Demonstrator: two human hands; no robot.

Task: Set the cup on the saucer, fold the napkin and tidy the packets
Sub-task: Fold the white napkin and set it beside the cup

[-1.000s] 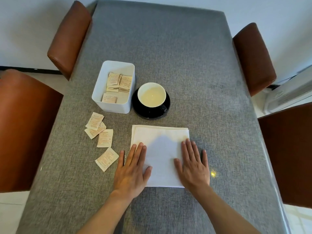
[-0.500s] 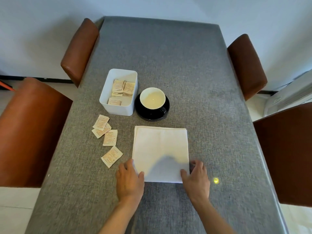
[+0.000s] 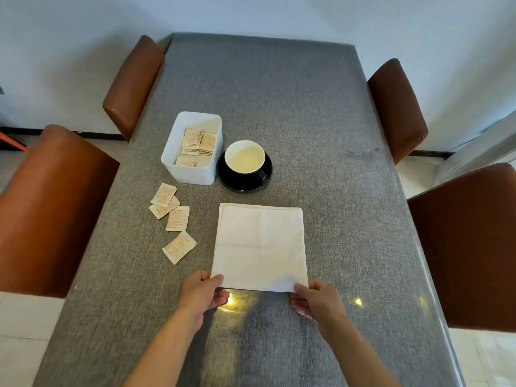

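Note:
A white napkin (image 3: 261, 247) lies flat on the grey table (image 3: 321, 135), folded along its far edge. My left hand (image 3: 202, 293) pinches its near left corner and my right hand (image 3: 314, 298) pinches its near right corner, with the near edge slightly raised. Beyond the napkin a black cup (image 3: 245, 157) with a white inside stands on a black saucer (image 3: 245, 183). Several beige packets (image 3: 173, 219) lie loose to the left of the napkin. More packets sit in a white box (image 3: 192, 148) beside the saucer.
Brown chairs flank the table: two on the left (image 3: 50, 208) (image 3: 134, 85) and two on the right (image 3: 396, 107) (image 3: 469, 247). A white wall stands behind the table's far end.
My hands slid from resting flat on the napkin back to its near corners and took hold of them. The camera has pulled back, showing more of the table.

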